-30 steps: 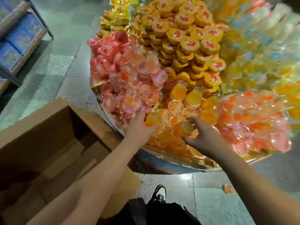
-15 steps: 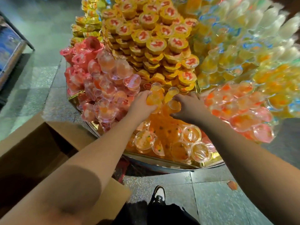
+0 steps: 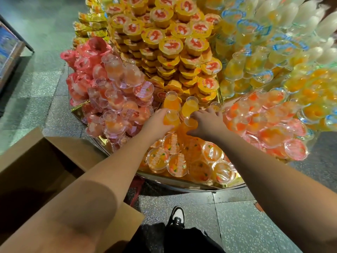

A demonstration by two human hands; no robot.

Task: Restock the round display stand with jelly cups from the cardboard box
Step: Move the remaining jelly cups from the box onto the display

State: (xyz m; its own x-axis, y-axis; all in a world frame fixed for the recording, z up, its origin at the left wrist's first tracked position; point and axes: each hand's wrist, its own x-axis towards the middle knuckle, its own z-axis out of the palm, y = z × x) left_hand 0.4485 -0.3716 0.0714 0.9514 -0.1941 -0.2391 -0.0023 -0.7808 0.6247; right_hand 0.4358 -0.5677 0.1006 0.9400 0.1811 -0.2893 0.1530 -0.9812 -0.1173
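At the middle of the orange section, the left hand curls its fingers around an orange jelly cup lying on its side, clear base toward the camera. Just beside it, the right hand lies knuckles-up, fingers bent over the pile; its thumb touches another orange cup, though whether it grips anything underneath cannot be told. Two more orange cups stand tilted right behind both hands, against the yellow-lidded stack.

Pink cups crowd the left wrist, and red-orange cups press close on the right, so the hands work in a narrow wedge between them. Nearer the body, sealed orange cups fill the section down to the round display stand's metal rim.

Below left, the cardboard box stands with flaps open, its corner near the rim. Bare tiled floor shows beneath the rim, with one black-and-white shoe on it.
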